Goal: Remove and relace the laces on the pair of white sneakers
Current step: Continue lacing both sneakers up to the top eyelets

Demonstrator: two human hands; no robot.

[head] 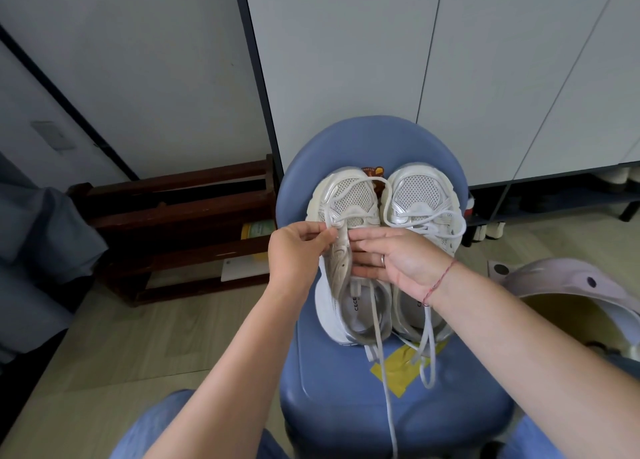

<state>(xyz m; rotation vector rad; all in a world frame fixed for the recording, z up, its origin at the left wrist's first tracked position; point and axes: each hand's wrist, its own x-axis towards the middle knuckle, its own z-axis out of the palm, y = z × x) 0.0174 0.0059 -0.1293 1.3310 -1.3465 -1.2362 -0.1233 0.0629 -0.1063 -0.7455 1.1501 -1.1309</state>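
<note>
Two white mesh sneakers stand side by side on a blue chair seat (346,396), toes pointing away from me. My left hand (298,251) pinches a lace at the left sneaker (346,195), near its upper eyelets. My right hand (394,256) lies with straight fingers across the tongue (341,268) of that shoe and partly over the right sneaker (420,195). A loose white lace (384,354) runs from the left shoe down over the seat's front. The right sneaker's lace (429,348) hangs slack in loops.
A dark wooden rack (180,216) stands on the floor to the left of the chair. White cabinet doors (450,78) rise behind it. A pale lilac clog (571,292) is at the right. Yellow tape (405,365) sticks to the seat.
</note>
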